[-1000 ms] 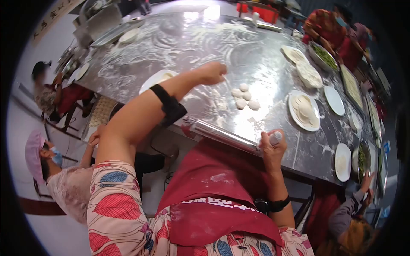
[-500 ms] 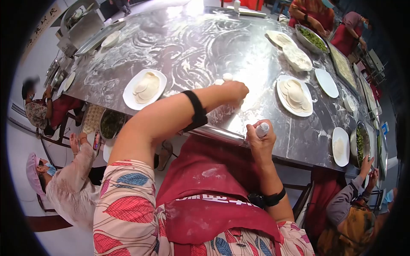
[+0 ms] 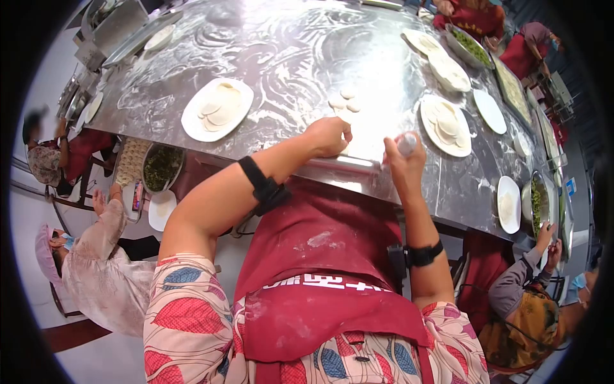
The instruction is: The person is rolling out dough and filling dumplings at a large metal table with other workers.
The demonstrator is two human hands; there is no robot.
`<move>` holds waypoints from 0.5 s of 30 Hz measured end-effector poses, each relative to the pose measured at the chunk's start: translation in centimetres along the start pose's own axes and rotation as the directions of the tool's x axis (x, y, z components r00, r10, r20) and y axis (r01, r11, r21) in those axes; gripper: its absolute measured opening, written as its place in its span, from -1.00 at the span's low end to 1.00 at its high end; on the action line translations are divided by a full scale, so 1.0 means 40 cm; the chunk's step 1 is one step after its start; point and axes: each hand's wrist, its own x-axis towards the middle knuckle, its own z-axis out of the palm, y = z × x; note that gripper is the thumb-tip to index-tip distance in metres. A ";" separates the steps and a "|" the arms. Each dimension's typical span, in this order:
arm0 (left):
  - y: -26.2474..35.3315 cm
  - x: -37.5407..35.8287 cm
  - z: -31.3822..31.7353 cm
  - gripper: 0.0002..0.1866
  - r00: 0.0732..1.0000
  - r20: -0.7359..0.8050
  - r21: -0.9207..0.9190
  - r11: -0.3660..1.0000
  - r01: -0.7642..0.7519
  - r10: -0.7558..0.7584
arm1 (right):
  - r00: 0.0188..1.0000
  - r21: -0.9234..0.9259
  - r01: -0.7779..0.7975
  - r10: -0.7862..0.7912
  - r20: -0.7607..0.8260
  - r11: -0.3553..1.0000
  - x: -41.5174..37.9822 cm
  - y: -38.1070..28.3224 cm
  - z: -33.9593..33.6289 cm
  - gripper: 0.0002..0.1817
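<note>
My left hand (image 3: 328, 136) is closed near the table's front edge, fingers curled down; whatever lies in its pinch is too small to make out. To its right, my right hand (image 3: 407, 168) grips a rolling pin (image 3: 406, 144), whose pale rounded end shows above the fist. Several small dough pieces (image 3: 347, 93) lie on the floured metal table (image 3: 275, 64) just beyond my left hand. A white plate (image 3: 240, 121) with stacked dough wrappers (image 3: 220, 109) stands at the left. Another plate (image 3: 464, 146) of wrappers (image 3: 446, 121) is right of my right hand.
Bowls of green filling (image 3: 470, 46) and a tray (image 3: 508, 86) stand at the back right. An empty white plate (image 3: 490, 111) and a plate with flour (image 3: 508, 205) lie at the right. Co-workers (image 3: 102, 269) sit at the left and others (image 3: 524, 301) are at the right.
My left hand has drawn back toward the front edge and left, uncovering the dough pieces. My right hand, with the rolling pin, has moved up and slightly right.
</note>
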 end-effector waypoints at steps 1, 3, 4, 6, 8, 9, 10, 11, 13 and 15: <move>0.000 -0.007 -0.005 -0.80 0.998 -0.062 -0.004 1.000 -0.009 0.008 | 1.000 -0.013 -0.010 0.010 -0.009 1.000 -0.013 -0.004 -0.004 -0.81; -0.008 -0.016 -0.008 -0.78 0.991 -0.068 -0.118 0.987 0.105 -0.114 | 0.998 0.067 -0.035 0.038 -0.041 0.997 -0.066 -0.009 -0.007 -0.79; -0.018 -0.019 -0.001 -0.78 0.989 -0.069 -0.174 0.977 0.120 -0.134 | 0.999 0.052 -0.019 0.021 -0.039 0.998 -0.058 -0.002 -0.004 -0.80; -0.009 -0.026 0.003 -0.79 0.992 -0.023 -0.218 0.969 0.120 -0.128 | 0.999 0.019 0.014 -0.013 -0.033 1.000 -0.033 0.008 -0.001 -0.80; 0.020 -0.013 -0.007 -0.80 0.995 -0.026 -0.114 0.989 0.097 -0.100 | 1.000 0.027 0.008 -0.008 -0.013 1.000 0.043 -0.008 0.023 -0.81; 0.030 -0.001 -0.011 -0.81 0.996 -0.031 -0.064 0.995 0.081 -0.083 | 1.000 0.017 0.001 -0.001 -0.021 1.000 0.069 0.003 0.034 -0.82; 0.023 0.015 -0.020 -0.82 0.999 -0.016 -0.026 0.999 0.032 -0.032 | 1.000 0.037 0.010 -0.010 -0.007 0.999 0.080 0.012 0.038 -0.83; 0.013 0.022 -0.024 -0.82 0.999 0.036 -0.026 0.999 -0.020 0.021 | 1.000 0.058 0.023 -0.024 0.012 0.998 0.089 0.015 0.039 -0.83; 0.000 0.020 -0.041 -0.81 0.986 0.123 -0.042 0.993 -0.109 0.113 | 1.000 0.008 0.028 -0.028 -0.010 1.000 0.057 0.012 0.020 -0.83; -0.012 -0.015 -0.040 -0.86 0.997 0.043 -0.056 0.997 -0.054 0.057 | 0.999 -0.050 0.019 -0.021 -0.025 0.999 -0.012 -0.003 -0.001 -0.85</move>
